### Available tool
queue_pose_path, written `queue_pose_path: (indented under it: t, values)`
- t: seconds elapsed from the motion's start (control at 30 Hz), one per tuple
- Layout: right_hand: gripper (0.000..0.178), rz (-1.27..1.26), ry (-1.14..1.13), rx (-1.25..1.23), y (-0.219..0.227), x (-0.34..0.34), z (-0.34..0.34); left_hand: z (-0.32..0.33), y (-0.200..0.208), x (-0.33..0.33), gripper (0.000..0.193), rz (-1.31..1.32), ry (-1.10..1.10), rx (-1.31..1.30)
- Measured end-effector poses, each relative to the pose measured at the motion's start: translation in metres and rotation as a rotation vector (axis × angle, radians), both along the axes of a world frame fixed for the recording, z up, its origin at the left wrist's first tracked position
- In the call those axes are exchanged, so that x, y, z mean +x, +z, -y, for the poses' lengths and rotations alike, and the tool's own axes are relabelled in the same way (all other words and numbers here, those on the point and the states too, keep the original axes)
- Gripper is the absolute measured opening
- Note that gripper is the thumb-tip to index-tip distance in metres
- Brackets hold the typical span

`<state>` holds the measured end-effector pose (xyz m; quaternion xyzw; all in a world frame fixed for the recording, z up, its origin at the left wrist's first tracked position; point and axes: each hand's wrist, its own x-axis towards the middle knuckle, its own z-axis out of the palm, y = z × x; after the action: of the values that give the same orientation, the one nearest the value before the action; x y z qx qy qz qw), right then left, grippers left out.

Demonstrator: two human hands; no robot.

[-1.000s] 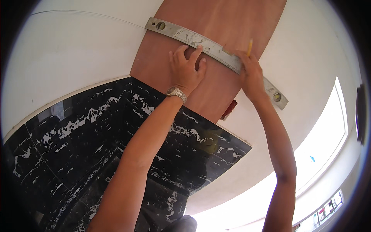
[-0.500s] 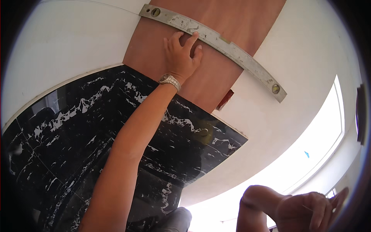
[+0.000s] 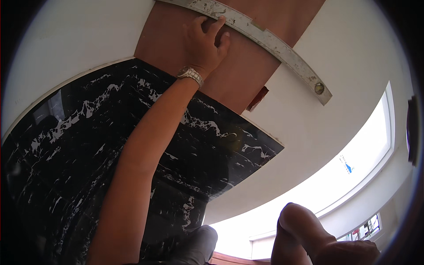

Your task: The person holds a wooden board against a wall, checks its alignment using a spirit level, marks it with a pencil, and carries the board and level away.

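At the lower right of the frame, nearest the camera, the right hand point(image 3: 353, 251) is bent; whether its fingers grip anything cannot be told. At upper centre, the left hand point(image 3: 203, 46) has its fingers spread, clasping nothing, one fingertip touching the silver spirit level point(image 3: 254, 32) across the brown panel point(image 3: 251, 70).

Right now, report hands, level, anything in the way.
Left hand, spread, at lower edge of level. Right hand low, away from level, grip unclear. Level across brown panel; left hand partly hides panel.
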<state>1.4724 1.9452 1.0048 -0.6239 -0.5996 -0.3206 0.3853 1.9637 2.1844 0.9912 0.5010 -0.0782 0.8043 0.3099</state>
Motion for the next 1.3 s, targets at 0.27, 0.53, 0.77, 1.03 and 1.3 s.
queue_pose_path:
  t: [0.27,0.53,0.77,1.03,1.3]
  values:
    - [0.043,0.222,-0.170,0.130,0.024,0.114,-0.053,0.018,0.006,-0.006,0.046,-0.016,-0.038,0.013]
    - [0.041,0.850,-1.028,-0.117,0.100,0.346,-0.079,0.014,0.005,-0.009,0.045,-0.006,-0.078,0.022]
    - [0.062,0.878,-1.207,-0.596,0.126,0.388,-0.103,0.014,0.003,-0.014,0.055,-0.073,-0.083,0.023]
    - [0.067,0.521,-1.192,-0.324,0.141,0.320,-0.091,0.007,0.003,-0.011,0.051,0.009,-0.121,-0.011]
    - [0.077,-0.101,-0.742,0.203,0.161,0.246,-0.044,0.011,0.002,-0.011,0.044,-0.124,-0.087,0.007]
